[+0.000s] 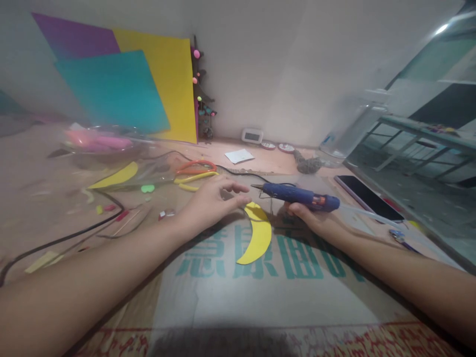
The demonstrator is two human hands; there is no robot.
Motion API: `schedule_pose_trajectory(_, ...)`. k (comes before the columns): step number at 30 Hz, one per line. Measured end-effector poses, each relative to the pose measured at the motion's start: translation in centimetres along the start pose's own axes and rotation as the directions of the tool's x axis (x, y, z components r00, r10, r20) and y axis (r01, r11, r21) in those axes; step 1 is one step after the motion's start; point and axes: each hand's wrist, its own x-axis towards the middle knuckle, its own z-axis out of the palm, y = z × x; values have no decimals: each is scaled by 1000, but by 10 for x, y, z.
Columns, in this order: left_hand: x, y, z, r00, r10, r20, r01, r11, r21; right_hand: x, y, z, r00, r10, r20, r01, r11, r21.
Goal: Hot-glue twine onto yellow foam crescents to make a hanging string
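Observation:
A yellow crescent (pixel 260 235), banana-like and cut from a flat sheet, lies on the paper with green characters (pixel 230 292). Beside its upper end is my left hand (pixel 219 198), fingers stretched out and thumb apart from them; whether the thumb tip touches the crescent I cannot tell. My right hand (pixel 308 218) grips a blue hot glue gun (pixel 290 193) whose nozzle points left toward my left fingertips. A translucent glue stick (pixel 366 214) sticks out of the gun's rear end. The gun's handle is mostly hidden.
Orange-handled scissors (pixel 197 167) lie behind my left hand. A black cord (pixel 74 235) runs across the left side, among scraps and another yellow cut piece (pixel 117 177). A phone (pixel 368 198) rests at right. Coloured sheets (pixel 115 94) lean on the wall; a clear bottle (pixel 345 129) stands back right.

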Motion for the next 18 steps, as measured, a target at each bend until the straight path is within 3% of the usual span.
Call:
schedule_pose_trajectory(5, 0, 2, 1, 998, -56, 6, 57, 995, -78, -2, -4, 2, 999, -46, -2, 46, 999, 3)
schedule_pose_trajectory(11, 2, -5, 2, 987, -138, 87, 153, 965, -213, -2, -2, 5, 998, -60, 9, 60, 998, 12)
schedule_pose_trajectory(18, 2, -7, 2, 987, -121, 103, 140, 969, -206, -2, -2, 5, 998, -58, 7, 58, 997, -43)
